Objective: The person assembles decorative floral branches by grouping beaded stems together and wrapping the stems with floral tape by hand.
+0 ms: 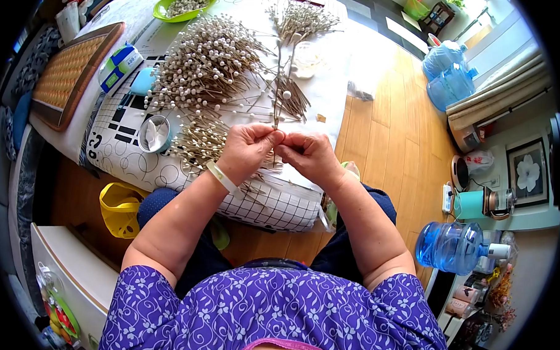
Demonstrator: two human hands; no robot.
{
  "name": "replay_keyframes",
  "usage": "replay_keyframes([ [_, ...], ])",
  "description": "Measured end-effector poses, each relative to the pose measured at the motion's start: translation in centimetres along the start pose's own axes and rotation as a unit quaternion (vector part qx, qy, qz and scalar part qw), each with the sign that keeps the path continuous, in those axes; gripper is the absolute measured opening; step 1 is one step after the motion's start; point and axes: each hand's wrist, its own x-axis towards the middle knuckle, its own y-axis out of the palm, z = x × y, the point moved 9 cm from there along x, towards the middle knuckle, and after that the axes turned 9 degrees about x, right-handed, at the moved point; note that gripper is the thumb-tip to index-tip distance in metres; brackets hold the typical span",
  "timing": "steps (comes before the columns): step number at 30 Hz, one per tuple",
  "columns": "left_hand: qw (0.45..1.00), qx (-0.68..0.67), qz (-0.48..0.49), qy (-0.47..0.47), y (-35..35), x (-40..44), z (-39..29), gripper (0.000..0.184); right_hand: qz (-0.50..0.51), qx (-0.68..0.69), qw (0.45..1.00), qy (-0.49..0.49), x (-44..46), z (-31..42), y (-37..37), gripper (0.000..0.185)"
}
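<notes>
My left hand (247, 150) and my right hand (313, 156) meet over the near part of the table, fingertips pinched together. Between them is a thin brown stem (279, 82) with small white buds, pointing away from me. Just left of it spreads a large heap of brown stems tipped with white round buds (205, 60). A smaller pile of budded stems (198, 141) lies beside my left wrist. Beyond my fingers are a bundle of bare-looking stems (294, 99) and another budded bunch (302, 20). What exactly my fingertips press is hidden.
A green bowl of loose buds (185, 7) stands at the far edge. To the left are a round tin (154, 134), a tissue pack (119, 67) and a light-blue box (143, 81). A yellow basket (119, 210) sits on the floor; water jugs (450, 248) stand right.
</notes>
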Motion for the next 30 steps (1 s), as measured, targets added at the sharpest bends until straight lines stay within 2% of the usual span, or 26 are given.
replay_keyframes([
  [4, 1.000, -0.008, 0.006, -0.019, -0.4, 0.2, -0.3, 0.009, 0.001, 0.014, 1.000, 0.026, 0.0, -0.2, 0.1, 0.013],
  [7, 0.999, 0.007, 0.024, -0.032, -0.5, 0.3, 0.2, 0.010, 0.001, 0.047, 0.999, -0.007, 0.0, 0.4, 0.5, 0.012],
  [12, 0.996, -0.052, 0.055, -0.036, 0.4, 0.3, -0.1, 0.010, 0.036, -0.032, 0.999, -0.001, 0.0, 1.1, 0.6, 0.011],
  [14, 0.994, -0.079, 0.061, -0.046, 1.0, 0.2, -0.5, 0.010, 0.020, -0.021, 0.999, 0.015, 0.0, 0.6, 0.1, 0.011],
  [18, 0.997, -0.058, 0.044, -0.025, 0.5, 0.4, 0.0, 0.011, 0.014, -0.012, 1.000, -0.001, 0.0, -0.1, -0.3, 0.012],
  [20, 1.000, -0.003, 0.009, -0.027, -0.3, 0.4, 0.2, 0.009, 0.037, -0.011, 0.999, 0.024, -0.1, -0.5, -0.1, 0.012],
  [24, 1.000, -0.012, 0.012, -0.002, -0.4, 0.4, -0.1, 0.008, 0.017, 0.009, 0.999, 0.029, -0.1, 0.4, 0.3, 0.008],
  [26, 1.000, 0.011, 0.012, -0.018, -0.5, 0.4, 0.3, 0.008, 0.003, -0.034, 0.999, -0.040, 0.0, 2.0, 0.4, 0.007],
  [30, 0.999, -0.025, 0.014, -0.017, -0.1, 0.6, -0.7, 0.009, 0.010, -0.017, 0.999, -0.033, 0.1, 1.2, 0.2, 0.007],
])
